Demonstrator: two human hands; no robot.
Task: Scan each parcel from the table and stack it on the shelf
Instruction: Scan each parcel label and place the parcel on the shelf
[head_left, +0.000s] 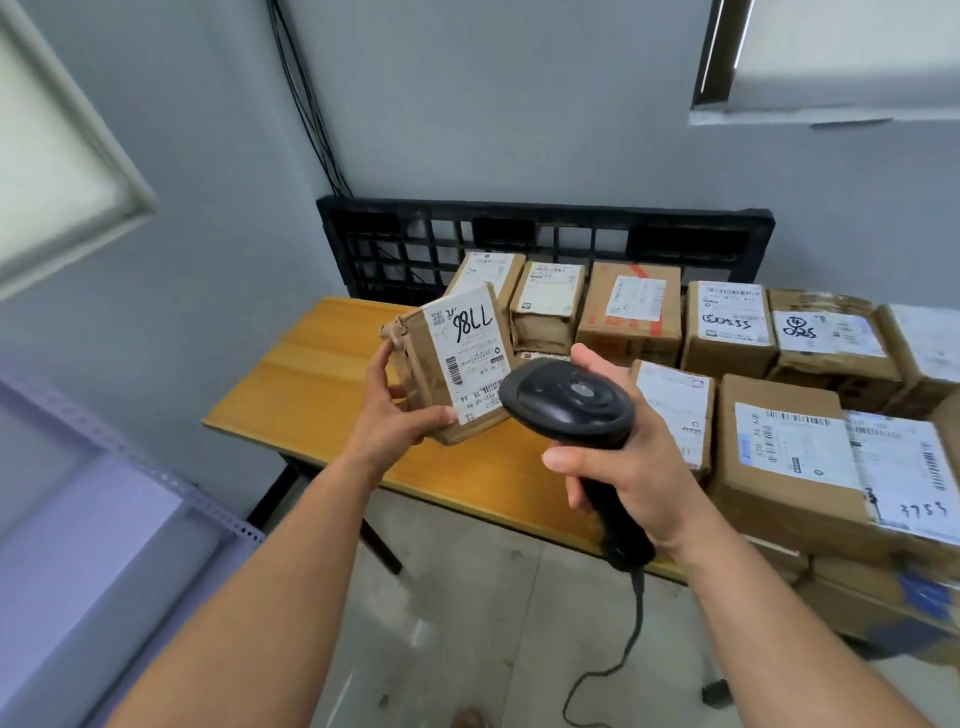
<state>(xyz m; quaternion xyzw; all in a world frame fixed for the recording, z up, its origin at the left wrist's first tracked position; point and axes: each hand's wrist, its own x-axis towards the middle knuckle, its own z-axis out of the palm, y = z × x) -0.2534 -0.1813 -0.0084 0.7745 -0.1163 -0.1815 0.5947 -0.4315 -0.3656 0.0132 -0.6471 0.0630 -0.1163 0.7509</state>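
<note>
My left hand (397, 410) grips a small brown cardboard parcel (447, 364) by its lower left corner and holds it tilted above the wooden table (322, 374). Its white label, with handwritten digits upside down, faces me. My right hand (618, 467) grips the handle of a black corded barcode scanner (566, 400), whose head points at the parcel's label from just to the right. Several more labelled parcels (779, 447) cover the right part of the table.
A black plastic pallet (545, 234) leans against the grey wall behind the table. A pale metal shelf frame (171, 483) stands at the lower left. The scanner's cable (623, 649) hangs down over the concrete floor. More boxes sit under the table at right.
</note>
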